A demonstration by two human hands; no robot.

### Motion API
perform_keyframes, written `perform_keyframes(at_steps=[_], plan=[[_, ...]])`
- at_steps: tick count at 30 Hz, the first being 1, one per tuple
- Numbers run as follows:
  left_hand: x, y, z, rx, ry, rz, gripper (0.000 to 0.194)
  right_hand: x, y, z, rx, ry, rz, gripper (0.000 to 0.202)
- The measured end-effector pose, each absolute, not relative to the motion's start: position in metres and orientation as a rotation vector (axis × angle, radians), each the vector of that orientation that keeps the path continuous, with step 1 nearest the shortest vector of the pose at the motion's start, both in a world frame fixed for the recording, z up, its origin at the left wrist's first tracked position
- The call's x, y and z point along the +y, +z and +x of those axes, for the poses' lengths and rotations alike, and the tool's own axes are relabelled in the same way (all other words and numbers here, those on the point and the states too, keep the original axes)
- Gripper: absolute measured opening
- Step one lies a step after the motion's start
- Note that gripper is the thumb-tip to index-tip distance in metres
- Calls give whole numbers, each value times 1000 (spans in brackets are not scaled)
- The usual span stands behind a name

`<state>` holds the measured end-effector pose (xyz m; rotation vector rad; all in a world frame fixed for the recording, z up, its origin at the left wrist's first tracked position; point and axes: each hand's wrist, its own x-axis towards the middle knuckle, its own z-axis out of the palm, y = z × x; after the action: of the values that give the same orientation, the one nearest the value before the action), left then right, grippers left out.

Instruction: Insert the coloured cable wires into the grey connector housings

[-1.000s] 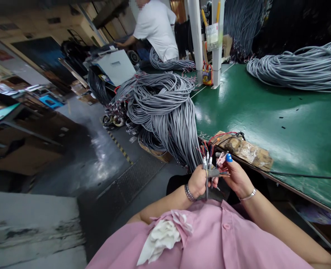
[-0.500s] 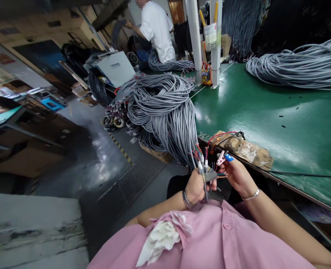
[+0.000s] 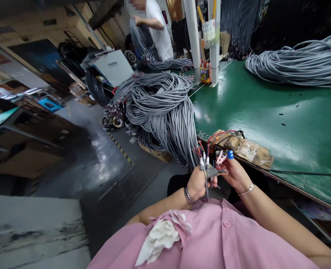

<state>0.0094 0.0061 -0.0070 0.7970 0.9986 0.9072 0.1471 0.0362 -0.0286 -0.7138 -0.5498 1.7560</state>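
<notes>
My left hand [image 3: 197, 183] is closed around several grey cables [image 3: 203, 167], whose stripped ends fan out into thin coloured wires [image 3: 200, 147]. A grey covering wraps the left thumb, which lies across the cables. More fine wires [image 3: 222, 172] stick out past that thumb toward my right hand [image 3: 235, 173]. The right hand, with a blue cover [image 3: 230, 154] on one fingertip, is pinched on a small pale pink clip [image 3: 221, 157]. It is close beside the wire ends; whether the clip touches a wire I cannot tell.
A worn wooden block [image 3: 246, 149] with red and black leads sits at the edge of the green table [image 3: 308, 130]. Heaped grey cable [image 3: 165, 101] hangs over the table's left end. A cable coil [image 3: 296, 63] lies farther back. Another person [image 3: 161, 33] handles cables behind.
My right hand has shifted slightly left and its blue-covered fingertip now points more upright. The left hand keeps its hold on the cables. The other person has raised a cable bundle.
</notes>
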Motion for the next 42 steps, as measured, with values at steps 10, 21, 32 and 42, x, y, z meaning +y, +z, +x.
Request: perform_keyframes(at_steps=[10,21,32,42], plan=[[7,-12,8,1033,889,803,28,36,-32,144,-487,1749,-712,45],[7,-14,5,999,918,807,20,35,-26,149,-474,1833,-679,51],[-8,-7,-4,997,959,816,21,35,-30,158,-503,1817,-665,28],[-6,-4,12,975,1051,754,23,33,-38,150,-590,1693,-692,41]])
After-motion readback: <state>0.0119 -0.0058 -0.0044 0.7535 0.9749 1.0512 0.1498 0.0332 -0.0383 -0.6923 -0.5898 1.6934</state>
